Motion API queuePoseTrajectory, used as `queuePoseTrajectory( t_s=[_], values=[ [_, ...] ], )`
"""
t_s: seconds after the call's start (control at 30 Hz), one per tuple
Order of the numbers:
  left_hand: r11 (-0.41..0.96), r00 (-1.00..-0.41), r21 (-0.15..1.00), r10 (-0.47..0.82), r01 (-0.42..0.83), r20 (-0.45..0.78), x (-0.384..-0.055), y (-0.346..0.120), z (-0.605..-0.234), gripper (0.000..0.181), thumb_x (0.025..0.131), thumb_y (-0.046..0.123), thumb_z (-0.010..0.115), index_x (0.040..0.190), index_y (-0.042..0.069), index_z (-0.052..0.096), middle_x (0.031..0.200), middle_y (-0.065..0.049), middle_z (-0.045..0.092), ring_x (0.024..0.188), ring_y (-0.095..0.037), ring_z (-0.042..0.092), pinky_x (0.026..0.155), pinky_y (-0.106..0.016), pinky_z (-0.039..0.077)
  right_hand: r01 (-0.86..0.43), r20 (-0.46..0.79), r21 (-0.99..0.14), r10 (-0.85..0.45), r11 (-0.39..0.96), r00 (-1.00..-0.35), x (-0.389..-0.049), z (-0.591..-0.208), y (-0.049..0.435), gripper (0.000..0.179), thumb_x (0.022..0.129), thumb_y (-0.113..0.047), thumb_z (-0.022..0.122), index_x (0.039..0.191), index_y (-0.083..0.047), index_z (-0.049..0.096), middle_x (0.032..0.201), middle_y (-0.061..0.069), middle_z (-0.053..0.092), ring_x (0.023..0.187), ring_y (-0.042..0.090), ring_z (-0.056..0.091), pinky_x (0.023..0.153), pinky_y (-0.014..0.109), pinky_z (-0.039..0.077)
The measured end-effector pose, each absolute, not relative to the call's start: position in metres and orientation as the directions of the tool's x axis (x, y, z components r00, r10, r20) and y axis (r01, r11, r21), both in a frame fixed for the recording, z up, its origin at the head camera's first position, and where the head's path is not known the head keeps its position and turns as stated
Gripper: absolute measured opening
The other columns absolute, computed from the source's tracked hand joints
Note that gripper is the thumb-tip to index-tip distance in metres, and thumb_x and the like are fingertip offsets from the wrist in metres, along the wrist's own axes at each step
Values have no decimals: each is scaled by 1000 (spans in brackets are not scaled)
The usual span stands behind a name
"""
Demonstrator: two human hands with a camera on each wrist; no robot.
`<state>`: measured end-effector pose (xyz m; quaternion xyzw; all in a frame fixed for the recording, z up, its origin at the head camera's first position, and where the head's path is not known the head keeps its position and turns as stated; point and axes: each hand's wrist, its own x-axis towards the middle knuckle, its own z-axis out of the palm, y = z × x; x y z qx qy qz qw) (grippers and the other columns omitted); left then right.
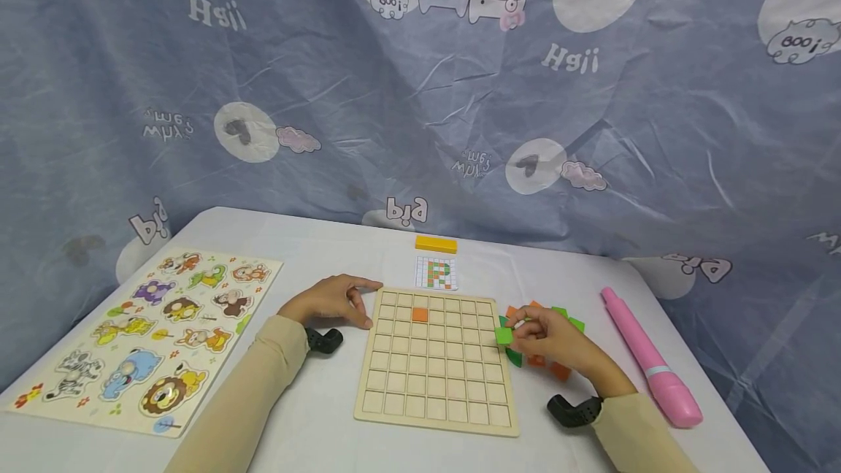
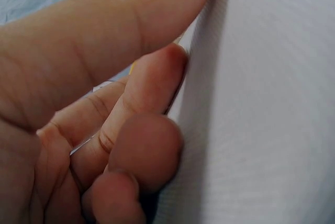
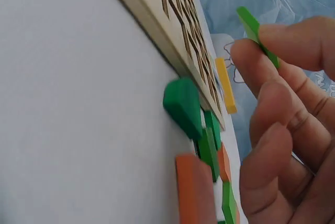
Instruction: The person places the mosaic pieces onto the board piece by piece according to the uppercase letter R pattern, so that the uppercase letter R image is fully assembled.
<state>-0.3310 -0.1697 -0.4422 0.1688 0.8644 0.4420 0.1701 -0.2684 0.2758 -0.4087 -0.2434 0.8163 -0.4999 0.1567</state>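
My right hand (image 1: 550, 334) pinches a light green square tile (image 1: 504, 336) between thumb and finger, at the right edge of the wooden grid board (image 1: 434, 425). The right wrist view shows this tile raised above the table, seen nearly edge-on. In the head view my left hand (image 1: 333, 299) rests by the board's upper left side, its fingertips at the rim. One orange square tile (image 1: 420, 314) lies in the board's upper rows. Under and around the right hand are several loose orange and green pieces (image 1: 560, 371), partly hidden, some dark green and rounded.
Behind the board lie a pattern card (image 1: 436, 274) with a coloured shape and a yellow block (image 1: 436, 244). An animal puzzle board (image 1: 223, 298) covers the table's left side. To the right lies a pink microphone-shaped object (image 1: 647, 352). A printed curtain (image 1: 407, 108) hangs behind.
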Motion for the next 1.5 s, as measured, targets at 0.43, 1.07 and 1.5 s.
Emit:
queuePoseTrajectory(
  t_s=[0.43, 1.07, 1.5],
  values=[
    [564, -886, 811, 442, 154, -139, -333, -171, -443, 91, 76, 15, 99, 157, 9, 58, 84, -2, 74, 79, -15, 64, 82, -32, 48, -112, -67, -920, -432, 375, -900, -283, -418, 235, 38, 100, -8, 75, 131, 10, 61, 94, 9, 77, 70, 15, 56, 64, 30, 49],
    [577, -884, 801, 444, 161, -143, -333, -170, -440, 89, 78, 16, 98, 157, 9, 58, 83, -1, 75, 83, -16, 63, 92, -35, 46, -16, -131, -937, -394, 348, -910, -298, -413, 185, 35, 100, -5, 71, 132, 7, 62, 83, 5, 73, 62, 15, 49, 58, 29, 42],
    [585, -885, 795, 441, 159, -147, -333, -169, -441, 88, 78, 16, 98, 157, 8, 58, 82, 0, 75, 82, -15, 64, 94, -36, 46, -74, -137, -891, -421, 448, -897, -308, -414, 162, 25, 98, -2, 73, 120, 6, 68, 76, 6, 67, 60, 17, 51, 59, 32, 46]
  ],
)
